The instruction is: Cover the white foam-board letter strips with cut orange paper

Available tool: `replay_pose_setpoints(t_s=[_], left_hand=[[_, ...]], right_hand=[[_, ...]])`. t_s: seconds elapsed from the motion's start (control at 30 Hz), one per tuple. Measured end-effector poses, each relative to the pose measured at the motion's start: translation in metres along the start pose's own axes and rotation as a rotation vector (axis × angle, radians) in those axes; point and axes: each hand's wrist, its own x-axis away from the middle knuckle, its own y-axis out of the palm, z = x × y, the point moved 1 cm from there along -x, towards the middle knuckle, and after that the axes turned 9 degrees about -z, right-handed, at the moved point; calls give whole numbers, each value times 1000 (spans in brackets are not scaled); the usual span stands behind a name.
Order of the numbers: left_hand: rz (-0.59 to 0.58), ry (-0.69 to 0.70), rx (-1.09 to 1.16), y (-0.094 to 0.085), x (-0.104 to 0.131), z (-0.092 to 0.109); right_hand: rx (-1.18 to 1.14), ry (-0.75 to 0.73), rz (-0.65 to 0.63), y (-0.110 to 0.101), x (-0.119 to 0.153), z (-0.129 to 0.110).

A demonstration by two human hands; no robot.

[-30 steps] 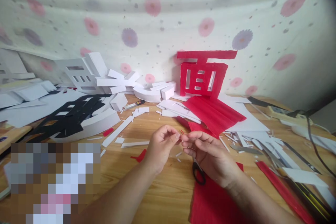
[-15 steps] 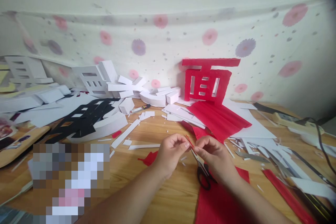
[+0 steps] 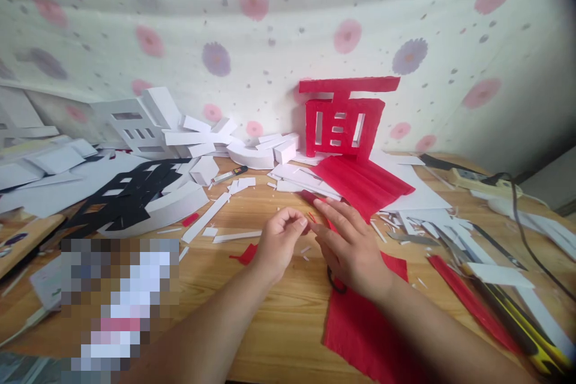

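Note:
My left hand (image 3: 282, 240) is closed in a pinch, with a thin red paper strip (image 3: 311, 216) at its fingertips. Beside it, my right hand (image 3: 353, 246) has its fingers stretched out, close to the strip's end; its thumb is mostly hidden. Under the right hand a black loop of the scissors (image 3: 335, 283) shows, while their blades are covered. Red crepe paper (image 3: 355, 336) lies beneath my right wrist, and a small red scrap (image 3: 245, 254) is left of my left wrist.
A red-covered character shape (image 3: 346, 126) stands at the back against the flowered curtain. White foam-board pieces (image 3: 175, 207) and black cut-outs (image 3: 130, 192) lie left. A utility knife (image 3: 229, 174), white offcuts, a yellow-black tool (image 3: 517, 324) and a power strip (image 3: 477, 182) are around the table.
My right hand has gone from a pinch at the red strip to stretched fingers, now covering most of the scissors. The left hand still pinches. The camera view has shifted slightly.

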Motion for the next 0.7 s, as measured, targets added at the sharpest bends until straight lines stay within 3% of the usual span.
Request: replay_pose_setpoints(t_s=[0.1,0.2,0.4,0.53,0.7], left_hand=[[25,54,-71,-2,0,2],[-33,129,-112,-5,0,4],[-185,450,-408,-9,0,11],[-148,583,-608,-10,-1,15],[-107,602,-710,-6,2,18]], right_hand=[[64,12,-52,-1,-1,-3],[66,25,-75,-1,-1,-5],[15,65,-89,1,-1,-5],[-17,70,-103,4,1,-4],[-11,65,-140,5,1,-3]])
